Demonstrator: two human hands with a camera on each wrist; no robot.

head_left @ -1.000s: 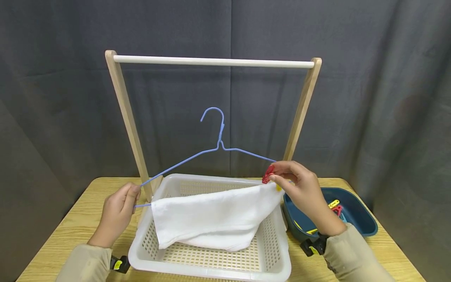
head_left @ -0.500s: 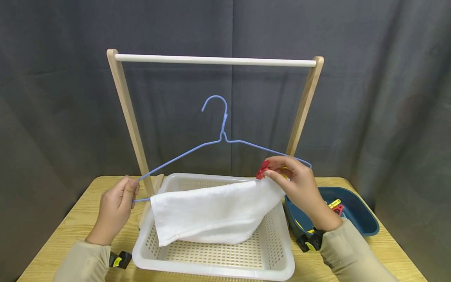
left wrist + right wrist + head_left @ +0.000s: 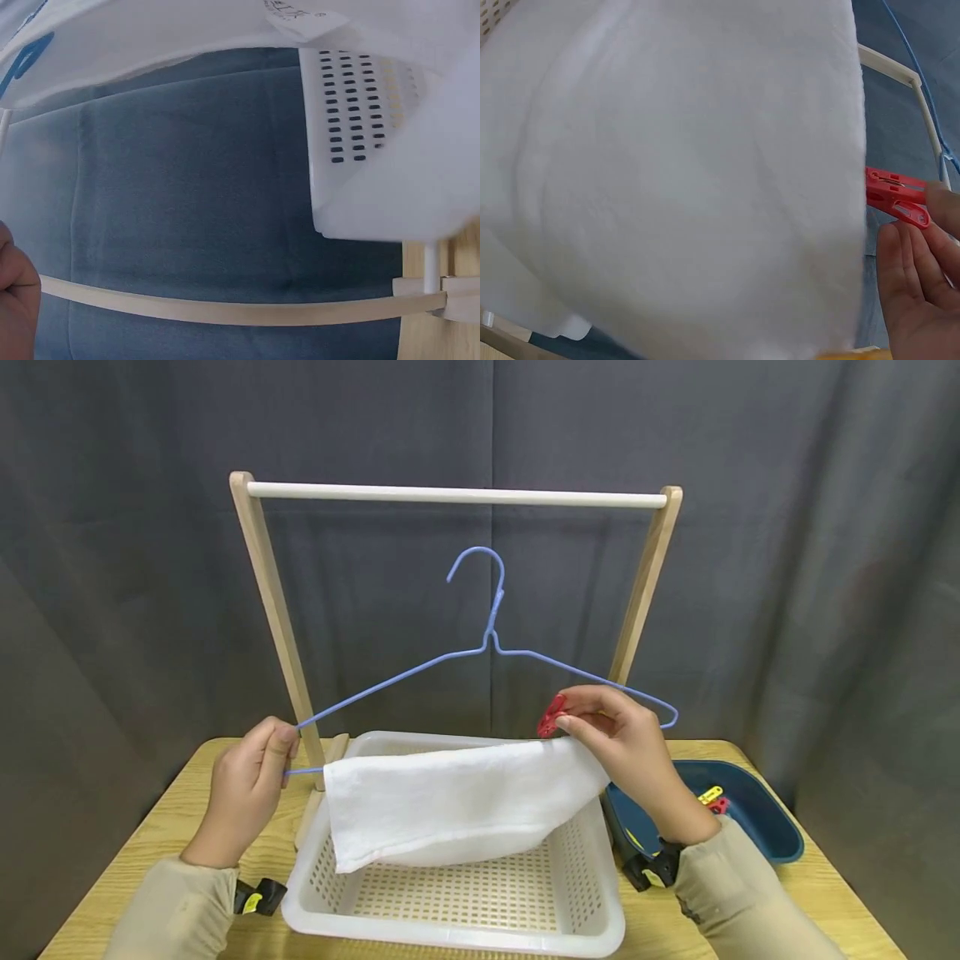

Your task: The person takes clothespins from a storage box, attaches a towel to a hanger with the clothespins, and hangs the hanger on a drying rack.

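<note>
A white towel (image 3: 450, 806) drapes over the lower bar of a blue hanger (image 3: 393, 679). My left hand (image 3: 251, 772) grips the hanger's left corner, outside the cloth. Near the towel's right end, my right hand (image 3: 622, 735) pinches a red clothespin (image 3: 551, 717) between thumb and fingers. In the right wrist view the clothespin's nose (image 3: 874, 184) meets the towel's edge; whether it clamps the cloth I cannot tell. A yellow clip (image 3: 855, 355) shows at that same edge, mostly cut off. The left wrist view catches only part of my left hand (image 3: 16, 300).
Beneath the towel stands a white perforated basket (image 3: 450, 939) on a wooden table (image 3: 150, 827). Behind rises a wooden rack with a white rail (image 3: 450, 494). To the right, a dark blue bin (image 3: 780, 835) holds loose clothespins (image 3: 711, 795), partly behind my right forearm.
Hanger and towel have risen with both hands, and the hanger's hook has shifted right. My right hand and the red clothespin have moved slightly left and up, baring the hanger's right corner.
</note>
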